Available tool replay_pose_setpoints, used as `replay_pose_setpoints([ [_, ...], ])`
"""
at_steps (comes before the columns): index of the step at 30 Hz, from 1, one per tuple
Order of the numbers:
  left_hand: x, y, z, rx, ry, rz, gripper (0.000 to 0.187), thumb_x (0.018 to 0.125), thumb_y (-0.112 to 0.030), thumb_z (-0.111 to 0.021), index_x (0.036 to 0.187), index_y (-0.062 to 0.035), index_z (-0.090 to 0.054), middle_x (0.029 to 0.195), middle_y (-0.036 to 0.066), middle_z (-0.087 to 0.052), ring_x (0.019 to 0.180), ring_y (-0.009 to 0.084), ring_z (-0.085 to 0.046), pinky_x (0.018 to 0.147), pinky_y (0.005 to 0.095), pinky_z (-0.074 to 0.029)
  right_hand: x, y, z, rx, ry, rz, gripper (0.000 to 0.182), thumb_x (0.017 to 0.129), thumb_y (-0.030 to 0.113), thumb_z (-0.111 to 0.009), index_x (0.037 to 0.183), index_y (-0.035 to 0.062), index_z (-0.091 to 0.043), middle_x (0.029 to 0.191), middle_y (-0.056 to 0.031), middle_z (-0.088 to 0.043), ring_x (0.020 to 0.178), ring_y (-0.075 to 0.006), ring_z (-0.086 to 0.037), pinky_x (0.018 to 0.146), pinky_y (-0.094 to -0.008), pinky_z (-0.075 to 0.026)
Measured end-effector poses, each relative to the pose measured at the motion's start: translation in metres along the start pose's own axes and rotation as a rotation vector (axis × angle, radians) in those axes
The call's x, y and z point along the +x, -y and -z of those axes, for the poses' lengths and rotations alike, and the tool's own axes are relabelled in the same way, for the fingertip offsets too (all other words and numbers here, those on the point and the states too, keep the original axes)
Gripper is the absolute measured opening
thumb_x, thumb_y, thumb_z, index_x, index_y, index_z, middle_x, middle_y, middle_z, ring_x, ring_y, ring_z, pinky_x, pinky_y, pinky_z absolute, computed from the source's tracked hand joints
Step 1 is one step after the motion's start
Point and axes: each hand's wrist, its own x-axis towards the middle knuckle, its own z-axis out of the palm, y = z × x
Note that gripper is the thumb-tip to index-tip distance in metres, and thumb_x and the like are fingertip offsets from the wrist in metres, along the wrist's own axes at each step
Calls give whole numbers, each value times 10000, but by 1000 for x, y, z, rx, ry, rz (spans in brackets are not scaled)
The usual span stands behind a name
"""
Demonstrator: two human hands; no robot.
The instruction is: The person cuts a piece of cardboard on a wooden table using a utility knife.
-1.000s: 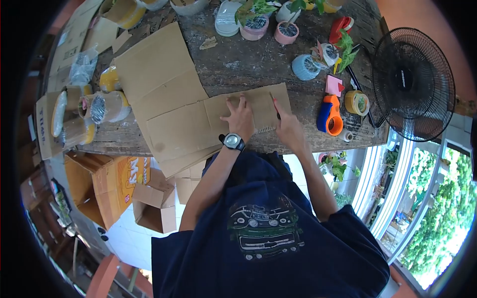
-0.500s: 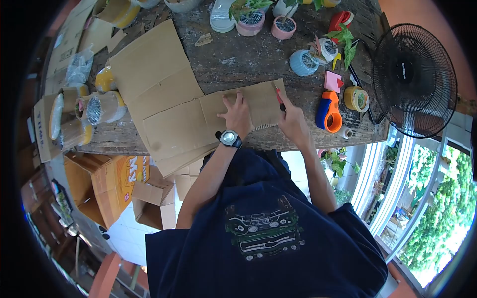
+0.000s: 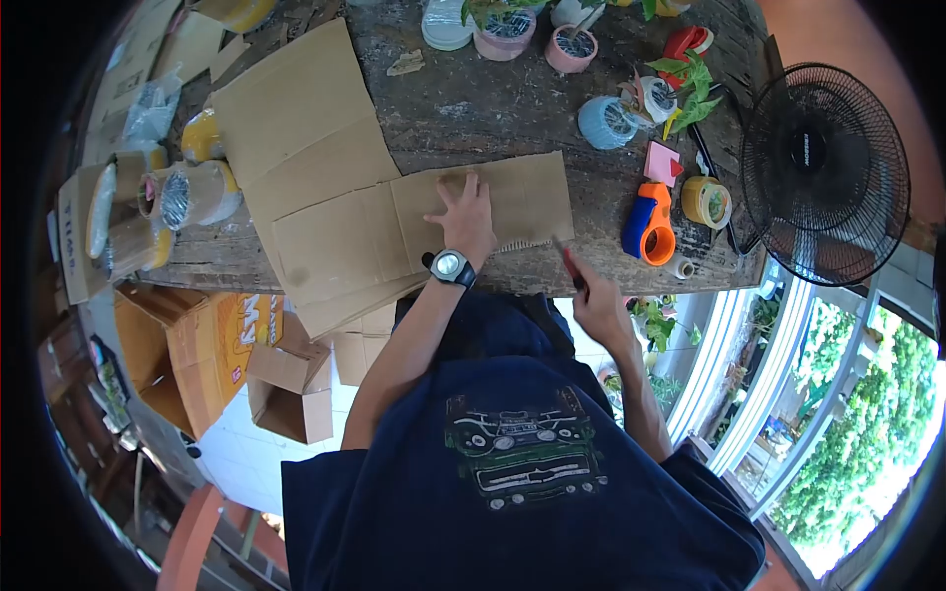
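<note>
A creased brown cardboard sheet (image 3: 340, 231) lies near the front edge of the wooden table. My left hand (image 3: 465, 222), with a watch on its wrist, presses flat on it, fingers spread. In my right hand (image 3: 601, 307) is a red-handled cutter knife (image 3: 573, 266), its tip pointing up and left, close to the sheet's lower right corner. The blade seems clear of the cardboard. Along the sheet's near edge, right of my left wrist, a strip of corrugation shows. A larger cardboard piece (image 3: 296, 108) lies at the upper left, partly overlapped by the sheet.
To the right stand an orange and blue tape dispenser (image 3: 648, 225), a yellow tape roll (image 3: 706, 202), pink sticky notes (image 3: 661, 163) and a black fan (image 3: 826, 172). Potted plants (image 3: 506, 34) line the back. Wrapped rolls (image 3: 192, 194) sit left; cardboard boxes (image 3: 197, 355) are on the floor below.
My right hand has drawn the cutter knife down toward me, from the sheet's upper right area to below its right corner. The left hand stays on the cardboard.
</note>
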Motion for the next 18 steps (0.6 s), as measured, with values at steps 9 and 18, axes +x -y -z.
replay_pose_setpoints([
  [9, -3, 5, -3, 73, -88, -32, 648, 683, -126, -766, 1283, -54, -531, 1445, 85, -359, 1323, 532, -305, 791, 798, -464, 101, 19, -10, -134, -71, 31, 599, 796, -42, -479, 1389, 41, -476, 909, -334, -621, 838, -510, -605, 759, -527, -476],
  [18, -4, -1, 9, -23, -4, 2, 678, 679, -116, -772, 1301, -50, -510, 1476, 83, -340, 1349, 517, -283, 849, 819, -417, -5, -4, 7, -137, 155, -95, 633, 771, -35, -484, 1399, 44, -480, 925, -333, -639, 883, -514, -617, 813, -526, -483],
])
